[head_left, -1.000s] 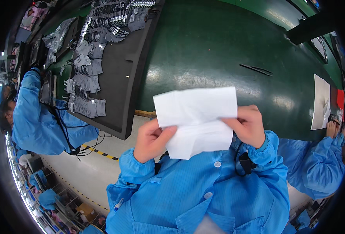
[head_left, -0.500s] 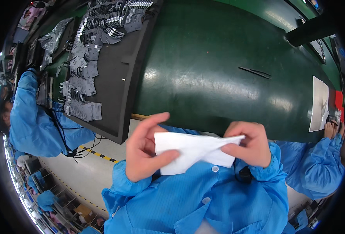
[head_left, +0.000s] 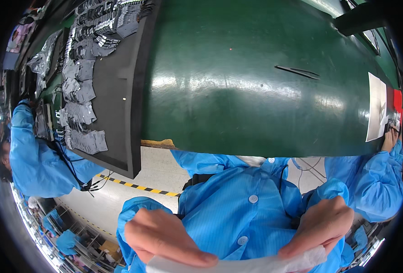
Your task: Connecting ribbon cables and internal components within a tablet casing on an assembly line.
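A white cloth or tissue (head_left: pixel 256 265) is stretched in a band between my two hands at the bottom of the view, close to me. My left hand (head_left: pixel 162 234) is closed on its left end, with the thumb pointing inward. At the other end, my right hand (head_left: pixel 322 225) pinches it the same way. The band's lower part runs out of the picture. Both hands are held in front of my blue smock, off the table's near edge.
The green table (head_left: pixel 238 118) has black tweezers (head_left: pixel 297 71) lying on it. At left, a black tray (head_left: pixel 112 109) holds rows of grey flat parts (head_left: pixel 85 141). A white sheet (head_left: pixel 375 107) lies at right. Co-workers in blue smocks sit on both sides (head_left: pixel 49 159).
Both hands have moved down and toward me with the white cloth, and spread further apart. The left fingers, partly open before, are now closed on it. My view has shifted slightly.
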Tool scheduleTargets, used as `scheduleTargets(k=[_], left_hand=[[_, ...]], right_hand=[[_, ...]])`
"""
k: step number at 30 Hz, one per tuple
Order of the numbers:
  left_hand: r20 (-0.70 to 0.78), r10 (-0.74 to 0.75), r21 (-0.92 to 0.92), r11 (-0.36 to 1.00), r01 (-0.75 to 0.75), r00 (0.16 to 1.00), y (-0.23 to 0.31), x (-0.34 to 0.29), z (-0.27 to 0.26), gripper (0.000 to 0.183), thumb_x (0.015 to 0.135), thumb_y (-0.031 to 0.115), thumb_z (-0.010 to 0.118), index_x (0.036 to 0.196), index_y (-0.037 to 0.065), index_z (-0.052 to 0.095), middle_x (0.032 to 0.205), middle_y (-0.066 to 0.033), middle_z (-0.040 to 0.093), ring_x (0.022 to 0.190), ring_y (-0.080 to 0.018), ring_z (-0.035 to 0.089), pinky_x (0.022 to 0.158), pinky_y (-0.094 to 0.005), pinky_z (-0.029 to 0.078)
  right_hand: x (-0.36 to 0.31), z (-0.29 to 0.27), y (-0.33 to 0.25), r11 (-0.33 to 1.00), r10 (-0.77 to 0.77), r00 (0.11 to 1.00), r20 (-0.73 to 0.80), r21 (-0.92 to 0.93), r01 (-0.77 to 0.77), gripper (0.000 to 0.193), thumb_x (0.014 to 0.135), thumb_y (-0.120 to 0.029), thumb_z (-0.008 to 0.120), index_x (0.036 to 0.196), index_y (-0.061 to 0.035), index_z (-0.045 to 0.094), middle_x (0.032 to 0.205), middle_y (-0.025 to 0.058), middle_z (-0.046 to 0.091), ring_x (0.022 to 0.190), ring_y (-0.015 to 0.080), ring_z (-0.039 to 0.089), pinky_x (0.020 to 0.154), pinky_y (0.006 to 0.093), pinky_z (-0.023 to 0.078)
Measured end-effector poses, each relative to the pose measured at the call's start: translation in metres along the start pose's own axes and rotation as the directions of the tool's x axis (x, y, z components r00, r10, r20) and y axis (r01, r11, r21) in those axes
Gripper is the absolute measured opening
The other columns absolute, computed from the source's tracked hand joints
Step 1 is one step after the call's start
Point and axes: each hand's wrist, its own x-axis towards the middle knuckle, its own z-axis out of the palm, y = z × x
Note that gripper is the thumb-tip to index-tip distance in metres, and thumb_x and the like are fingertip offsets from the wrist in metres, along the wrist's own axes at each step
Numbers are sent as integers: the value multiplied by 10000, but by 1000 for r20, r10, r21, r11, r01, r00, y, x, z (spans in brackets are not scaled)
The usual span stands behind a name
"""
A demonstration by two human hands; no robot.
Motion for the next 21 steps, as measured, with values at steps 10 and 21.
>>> scheduleTargets(k=[10, 21], left_hand=[[-83, 67, 238, 970, -45, 994, -12, 17, 0, 190, 797, 144, 765, 726, -5, 671, 684, -74, 584, 517, -140, 583, 435, -229, 447], [13, -55, -174, 983, 56, 998, -16, 29, -26, 164, 913, -34, 540, 920, -179, 616, 797, -360, 639, 659, -422, 691, 494, -361, 577]], right_hand=[[11, -12, 6, 986, -8, 998, -63, -166, -3, 220, 797, -92, 754, 943, 64, 696, 684, 152, 689, 462, 157, 637, 385, 236, 458], [18, 1, 12, 899, -151, 967, -206, -435, 47, 306, 624, -68, 870, 860, 9, 691, 524, 47, 604, 423, 115, 602, 380, 173, 467]])
